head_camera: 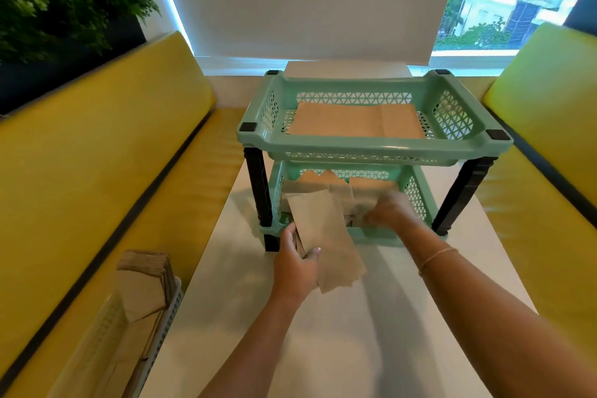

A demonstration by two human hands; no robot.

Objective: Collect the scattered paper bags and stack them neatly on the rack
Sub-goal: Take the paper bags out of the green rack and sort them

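1. Both forearms reach in from bottom edge, over white table; thin bracelet on right wrist.
2. Left hand grips small stack of brown paper bags: thumb on top, fingers curled underneath. Stack tilted, far end poking into lower tier of rack, near end hanging over table.
3. Right hand inside lower tier, blurred, touching bags there; cannot tell whether pinching anything.
4. Mint-green two-tier rack on black legs, standing on table.
5. Upper tier: flat paper bags lying on floor of basket.
6. Lower tier: more bags, edges uneven, partly hidden by upper tier.
7. Pale basket on left yellow bench, holding further brown bags standing upright.
8. Second yellow bench at right; green plants upper left; window with lowered blind behind.
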